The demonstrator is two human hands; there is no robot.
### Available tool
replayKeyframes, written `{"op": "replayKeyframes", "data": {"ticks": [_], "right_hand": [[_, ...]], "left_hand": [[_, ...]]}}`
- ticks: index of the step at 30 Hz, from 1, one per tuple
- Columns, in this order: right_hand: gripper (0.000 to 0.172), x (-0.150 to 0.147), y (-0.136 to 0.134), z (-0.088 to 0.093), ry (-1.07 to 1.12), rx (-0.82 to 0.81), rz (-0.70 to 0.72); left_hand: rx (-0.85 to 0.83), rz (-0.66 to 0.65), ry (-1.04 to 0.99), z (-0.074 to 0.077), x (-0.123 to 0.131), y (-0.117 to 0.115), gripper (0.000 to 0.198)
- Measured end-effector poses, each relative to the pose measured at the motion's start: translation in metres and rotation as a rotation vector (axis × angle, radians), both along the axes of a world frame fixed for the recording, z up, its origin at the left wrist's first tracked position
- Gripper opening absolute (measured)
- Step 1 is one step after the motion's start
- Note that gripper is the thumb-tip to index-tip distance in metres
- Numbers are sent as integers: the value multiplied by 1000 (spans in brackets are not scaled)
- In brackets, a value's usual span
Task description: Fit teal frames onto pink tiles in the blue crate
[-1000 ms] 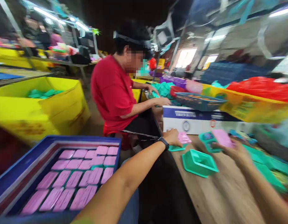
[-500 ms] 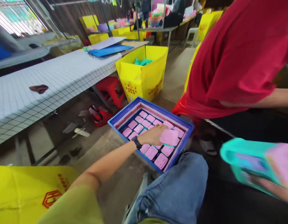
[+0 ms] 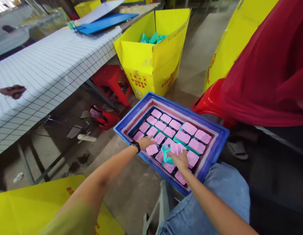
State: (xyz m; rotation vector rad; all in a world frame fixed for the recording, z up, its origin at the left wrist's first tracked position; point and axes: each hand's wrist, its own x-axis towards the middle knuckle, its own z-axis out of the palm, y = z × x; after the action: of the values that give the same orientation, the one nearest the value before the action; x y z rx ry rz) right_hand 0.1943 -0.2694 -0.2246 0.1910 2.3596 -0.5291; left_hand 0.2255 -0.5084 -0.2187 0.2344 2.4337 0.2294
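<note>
Packing pink-lidded boxes into the blue crate

The right hand (image 3: 180, 159) holds a teal box with pink lid (image 3: 171, 151) over the blue crate's (image 3: 216, 148) near rows; the left hand (image 3: 145, 142), fingers flat, steadies a neighbouring box (image 3: 151, 149). Next, probably seating it squarely.

Crate (image 3: 216, 143) blue; lids (image 3: 182, 137) pink over teal boxes (image 3: 167, 159). Far carton (image 3: 151, 62) yellow, red print. Left table (image 3: 43, 71) white, black grid. Stool (image 3: 112, 81) red.

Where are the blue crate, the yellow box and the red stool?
blue crate (image 3: 216, 143), head view, right rim.
yellow box (image 3: 139, 62), head view, front wall.
red stool (image 3: 109, 80), head view, seat top.
</note>
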Motion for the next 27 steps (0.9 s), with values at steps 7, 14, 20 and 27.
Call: {"op": "replayKeyframes", "data": {"ticks": [7, 14, 20, 27], "right_hand": [[92, 22, -56, -23, -128, 10, 59], [94, 41, -59, -46, -244, 1, 15], [80, 41, -42, -56, -266, 10, 28], [69, 34, -29, -53, -243, 80, 120]], "left_hand": [[-23, -71, -15, -43, 4, -12, 80], [64, -153, -28, -74, 8, -10, 58], [168, -106, -105, -92, 6, 3, 69], [131, 271, -195, -104, 9, 8, 81]]}}
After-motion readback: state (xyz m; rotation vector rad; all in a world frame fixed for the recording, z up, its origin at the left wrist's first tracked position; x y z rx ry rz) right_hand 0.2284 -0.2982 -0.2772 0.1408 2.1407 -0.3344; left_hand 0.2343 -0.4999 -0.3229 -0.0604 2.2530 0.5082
